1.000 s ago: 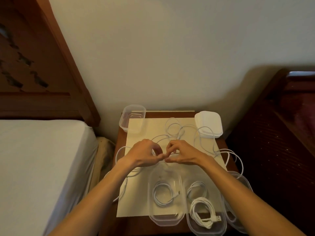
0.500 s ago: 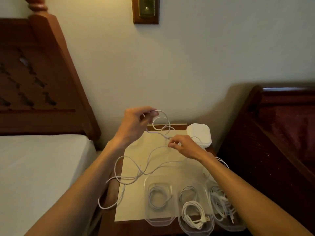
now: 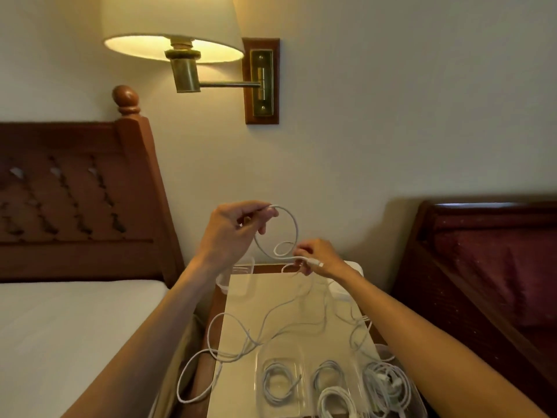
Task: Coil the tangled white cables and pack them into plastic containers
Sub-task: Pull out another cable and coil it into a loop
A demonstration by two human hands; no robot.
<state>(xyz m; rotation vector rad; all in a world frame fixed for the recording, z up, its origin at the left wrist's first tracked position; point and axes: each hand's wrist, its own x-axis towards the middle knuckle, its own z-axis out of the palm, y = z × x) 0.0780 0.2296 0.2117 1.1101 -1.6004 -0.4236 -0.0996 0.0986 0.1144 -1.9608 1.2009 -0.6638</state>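
I hold a thin white cable (image 3: 291,224) up in the air above the small wooden bedside table (image 3: 215,300), between my two hands. My left hand (image 3: 232,233) is raised higher, fingers curled, thumb and fingertips pinching the cable at the top of a round loop. My right hand (image 3: 316,257) is lower and to the right, pinching the same cable close to its white plug end (image 3: 317,263), which sticks out past my fingers. From there the slack drops down and trails in loose tangles across the pale sheet (image 3: 241,342) covering the table, with one loop hanging off its left edge. Near me stand clear plastic containers (image 3: 281,384), each with a coiled white cable inside. An empty clear container (image 3: 238,279) sits at the far left corner, partly behind my left wrist. A lit wall lamp (image 3: 180,40) hangs above.
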